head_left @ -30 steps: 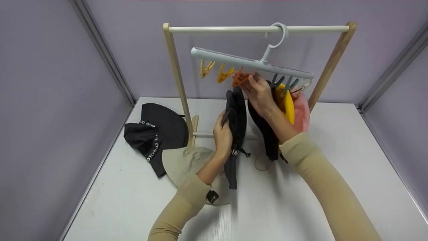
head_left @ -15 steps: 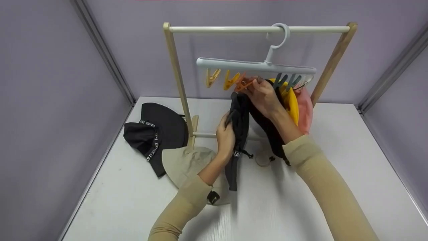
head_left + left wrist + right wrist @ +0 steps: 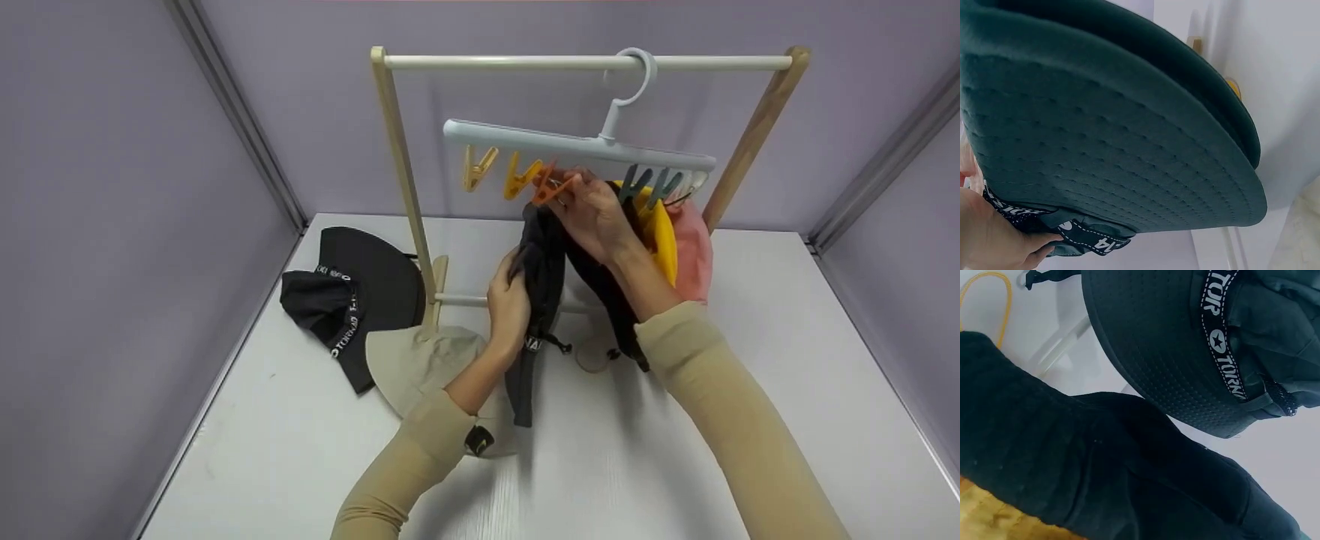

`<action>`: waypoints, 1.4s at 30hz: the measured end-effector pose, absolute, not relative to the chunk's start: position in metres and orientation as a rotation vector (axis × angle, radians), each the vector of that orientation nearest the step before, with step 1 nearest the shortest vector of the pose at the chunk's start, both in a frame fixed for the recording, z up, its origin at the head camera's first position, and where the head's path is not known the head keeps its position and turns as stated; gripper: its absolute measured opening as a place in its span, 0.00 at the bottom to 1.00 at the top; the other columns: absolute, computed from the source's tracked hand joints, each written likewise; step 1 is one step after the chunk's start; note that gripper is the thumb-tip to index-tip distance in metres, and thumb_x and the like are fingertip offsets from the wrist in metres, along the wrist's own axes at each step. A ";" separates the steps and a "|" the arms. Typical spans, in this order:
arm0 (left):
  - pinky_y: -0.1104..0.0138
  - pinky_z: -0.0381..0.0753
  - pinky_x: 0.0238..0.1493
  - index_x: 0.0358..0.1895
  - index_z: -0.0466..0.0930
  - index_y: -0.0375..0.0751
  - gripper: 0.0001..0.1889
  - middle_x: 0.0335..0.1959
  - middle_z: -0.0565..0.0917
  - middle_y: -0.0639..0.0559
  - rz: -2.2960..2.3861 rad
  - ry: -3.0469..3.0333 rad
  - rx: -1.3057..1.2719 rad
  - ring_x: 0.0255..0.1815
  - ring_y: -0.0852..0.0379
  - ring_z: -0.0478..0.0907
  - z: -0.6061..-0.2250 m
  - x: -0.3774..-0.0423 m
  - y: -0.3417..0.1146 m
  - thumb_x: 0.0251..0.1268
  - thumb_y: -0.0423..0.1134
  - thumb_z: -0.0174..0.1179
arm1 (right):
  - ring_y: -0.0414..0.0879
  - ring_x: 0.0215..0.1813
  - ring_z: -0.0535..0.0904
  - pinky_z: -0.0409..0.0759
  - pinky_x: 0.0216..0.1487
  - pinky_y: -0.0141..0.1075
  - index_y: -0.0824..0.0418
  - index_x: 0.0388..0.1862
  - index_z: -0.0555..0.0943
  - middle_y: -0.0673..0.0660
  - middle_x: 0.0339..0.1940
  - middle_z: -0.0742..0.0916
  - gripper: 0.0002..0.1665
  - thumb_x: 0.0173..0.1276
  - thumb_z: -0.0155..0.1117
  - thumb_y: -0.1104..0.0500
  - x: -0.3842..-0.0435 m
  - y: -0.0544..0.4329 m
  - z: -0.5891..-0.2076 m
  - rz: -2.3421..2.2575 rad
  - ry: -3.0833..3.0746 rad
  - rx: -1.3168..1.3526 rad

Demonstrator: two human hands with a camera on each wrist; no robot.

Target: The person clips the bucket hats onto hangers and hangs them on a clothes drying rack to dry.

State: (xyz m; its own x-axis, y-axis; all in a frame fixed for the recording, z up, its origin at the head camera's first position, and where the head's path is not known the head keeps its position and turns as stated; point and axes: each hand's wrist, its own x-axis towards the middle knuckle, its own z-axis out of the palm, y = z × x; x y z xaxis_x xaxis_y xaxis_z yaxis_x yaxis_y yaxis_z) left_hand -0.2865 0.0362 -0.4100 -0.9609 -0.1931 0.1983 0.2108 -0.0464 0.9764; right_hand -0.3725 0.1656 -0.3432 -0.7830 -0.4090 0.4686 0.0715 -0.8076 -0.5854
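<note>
Nearest on the bench (image 3: 255, 450) we find the beige hat (image 3: 420, 369), lying in from the left edge; beyond it, closer to that edge, sits the black hat (image 3: 386, 289), both apparently parked within easy reach.

And up comes the action: the left hand (image 3: 510, 304) has its grip curled round the dark hat (image 3: 543, 262), off the bench, brim (image 3: 1106, 124) doubled over, likely to offer a slim edge upward! Right above, the right hand (image 3: 598, 217) pinches the orange clip (image 3: 551, 190), presumably to spread its jaws; whether they've bitten cloth, I can't tell.

Farther right hang the yellow hat (image 3: 663, 236) and pink hat (image 3: 694, 251), side by side. Their weight probably tips the hanger (image 3: 577, 144) rightward, hooked on the rail (image 3: 510, 63) toward the far edge.
</note>
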 end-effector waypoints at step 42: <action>0.69 0.66 0.54 0.58 0.75 0.44 0.17 0.55 0.76 0.51 -1.996 -2.164 -0.088 0.55 0.58 0.70 -0.375 -0.300 0.041 0.69 0.34 0.45 | 0.48 0.32 0.76 0.74 0.32 0.34 0.68 0.36 0.73 0.60 0.32 0.80 0.07 0.71 0.46 0.69 -0.371 0.154 -0.331 -2.703 1.676 -0.668</action>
